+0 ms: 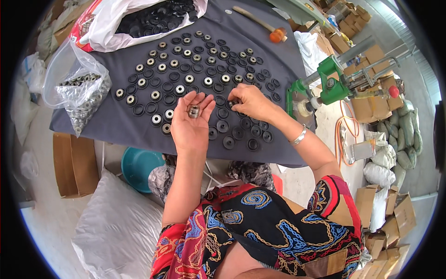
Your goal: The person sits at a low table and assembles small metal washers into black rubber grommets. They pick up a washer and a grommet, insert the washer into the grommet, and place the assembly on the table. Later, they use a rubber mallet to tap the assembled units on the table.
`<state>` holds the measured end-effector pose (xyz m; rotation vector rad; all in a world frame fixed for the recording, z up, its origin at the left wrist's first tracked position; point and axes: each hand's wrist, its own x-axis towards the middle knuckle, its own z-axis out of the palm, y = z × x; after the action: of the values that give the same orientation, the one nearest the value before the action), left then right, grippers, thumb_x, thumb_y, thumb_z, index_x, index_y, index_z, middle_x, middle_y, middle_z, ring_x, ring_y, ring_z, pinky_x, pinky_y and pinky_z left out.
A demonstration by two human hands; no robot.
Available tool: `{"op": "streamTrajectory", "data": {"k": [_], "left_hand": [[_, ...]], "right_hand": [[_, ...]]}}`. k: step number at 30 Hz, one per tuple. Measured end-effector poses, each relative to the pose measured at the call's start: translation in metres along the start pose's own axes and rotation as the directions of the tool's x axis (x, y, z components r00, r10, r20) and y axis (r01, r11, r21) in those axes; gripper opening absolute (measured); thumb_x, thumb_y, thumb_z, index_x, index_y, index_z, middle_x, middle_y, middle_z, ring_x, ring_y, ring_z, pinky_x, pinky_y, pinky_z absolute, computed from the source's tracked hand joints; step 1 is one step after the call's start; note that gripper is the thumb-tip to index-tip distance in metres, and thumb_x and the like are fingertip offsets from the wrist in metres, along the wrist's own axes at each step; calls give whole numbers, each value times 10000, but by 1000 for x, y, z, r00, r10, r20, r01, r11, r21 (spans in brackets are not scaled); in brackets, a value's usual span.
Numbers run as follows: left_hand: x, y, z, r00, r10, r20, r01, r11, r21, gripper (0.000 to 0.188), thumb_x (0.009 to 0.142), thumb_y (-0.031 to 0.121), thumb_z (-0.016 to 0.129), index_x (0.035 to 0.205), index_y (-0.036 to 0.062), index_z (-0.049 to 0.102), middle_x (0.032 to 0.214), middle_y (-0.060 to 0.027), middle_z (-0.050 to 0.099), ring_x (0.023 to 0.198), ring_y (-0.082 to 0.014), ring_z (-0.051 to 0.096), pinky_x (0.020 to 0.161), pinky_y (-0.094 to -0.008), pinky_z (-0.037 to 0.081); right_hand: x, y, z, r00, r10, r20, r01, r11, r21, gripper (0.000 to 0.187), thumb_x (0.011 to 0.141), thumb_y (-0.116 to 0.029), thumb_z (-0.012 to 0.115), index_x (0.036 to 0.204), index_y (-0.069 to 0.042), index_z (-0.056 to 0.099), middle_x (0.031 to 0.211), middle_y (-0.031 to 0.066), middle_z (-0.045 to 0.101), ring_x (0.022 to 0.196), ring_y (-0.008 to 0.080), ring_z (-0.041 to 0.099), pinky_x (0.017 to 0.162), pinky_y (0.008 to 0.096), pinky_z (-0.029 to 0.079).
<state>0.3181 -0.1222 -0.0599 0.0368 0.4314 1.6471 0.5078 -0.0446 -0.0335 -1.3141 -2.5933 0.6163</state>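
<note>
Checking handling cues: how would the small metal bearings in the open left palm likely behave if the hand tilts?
The bearings look round and smooth, so they would probably roll off the flat left hand. Shiny metal suggests they are slippery and fairly heavy for their size. Probably stiff, not fragile.

Dark grey matt woven cloth point(116, 125) serves as the landmark surface. On it: round black plastic wheels point(229, 142), dull, smooth; some fitted with shiny silver metal bearings point(156, 119). Above the cloth's near edge, the left hand point(191, 122) cups glossy steel bearings point(193, 110) in the palm; the right hand point(251, 101) pinches a black wheel. Off its left edge: clear glossy plastic bag point(76, 88) of metal bearings. At its far edge: smooth pale wooden mallet handle point(251, 17). Right of it: green painted metal press point(332, 86), semi-gloss.
</note>
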Motion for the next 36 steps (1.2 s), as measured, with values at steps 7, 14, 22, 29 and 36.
{"op": "streamTrajectory", "data": {"k": [7,14,22,29,36], "left_hand": [[-1,3,1,1000,23,0,-23,1000,6,386,1013,266,367,1099,-75,526,1065,-196,568,1049,-374,570,948,-461,482],[1,2,6,999,-31,-9,31,999,-36,433,1013,292,356,1140,-94,506,1157,-258,536,1134,-427,518,999,-509,437],[-4,-3,8,991,-127,27,126,990,58,445,1032,309,301,1222,-53,476,1184,-146,522,1085,-247,517,937,-366,435],[-2,13,-1,997,-46,62,44,999,31,462,1025,313,320,1229,-81,451,1206,-191,512,1163,-303,507,962,-394,434],[-4,29,2,987,156,-33,-157,988,-14,414,1013,246,327,1154,-114,474,1183,-270,524,1167,-435,506,1027,-487,434]], "right_hand": [[8,2,-4,997,41,70,-43,999,28,268,676,-64,770,900,-2,637,845,103,608,791,248,614,703,341,490],[-2,-22,-14,993,-74,-90,60,986,-156,214,735,-110,736,902,-19,639,856,107,589,798,262,609,703,341,490],[3,-82,3,951,-279,-131,274,960,-56,210,804,-122,653,1004,-63,641,904,107,580,841,282,598,728,376,495],[8,-85,-2,932,-306,-194,316,948,23,221,772,-94,659,985,-43,629,883,110,570,780,287,595,672,363,495],[-24,-72,18,980,-199,18,198,979,50,212,737,-100,648,930,-18,625,889,149,558,799,346,598,693,431,490]]}}
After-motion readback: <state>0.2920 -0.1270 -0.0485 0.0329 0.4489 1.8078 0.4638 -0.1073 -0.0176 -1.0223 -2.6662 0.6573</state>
